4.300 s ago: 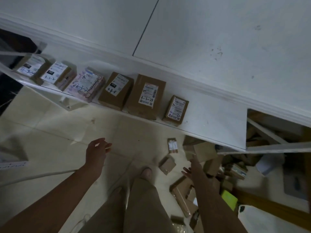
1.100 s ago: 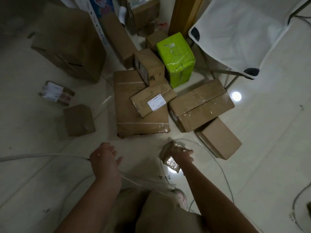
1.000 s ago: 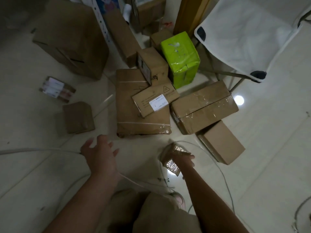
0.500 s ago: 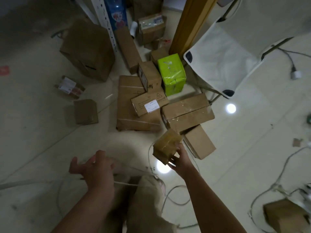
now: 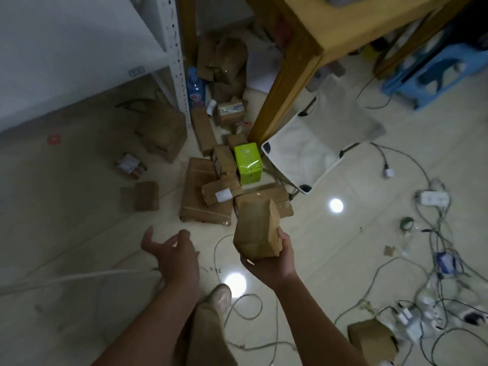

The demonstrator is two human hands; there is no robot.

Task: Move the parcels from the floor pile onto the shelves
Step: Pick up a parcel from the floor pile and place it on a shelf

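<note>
Small parcel held up above the floor pile.
The right hand (image 5: 272,260) grips a brown parcel (image 5: 254,228) from below, fingers curled round its lower end; it looks tape-wrapped, though the light is dim. The left hand (image 5: 174,253) hovers beside it, fingers loosely spread. The floor pile (image 5: 208,204) lies beyond, near the white shelf (image 5: 79,48).

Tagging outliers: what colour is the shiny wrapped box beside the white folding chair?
The glossy wrapped box is lime green; head view.

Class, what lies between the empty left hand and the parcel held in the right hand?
Head view: between left hand and parcel, just floor crossed by a thin cable.
</note>
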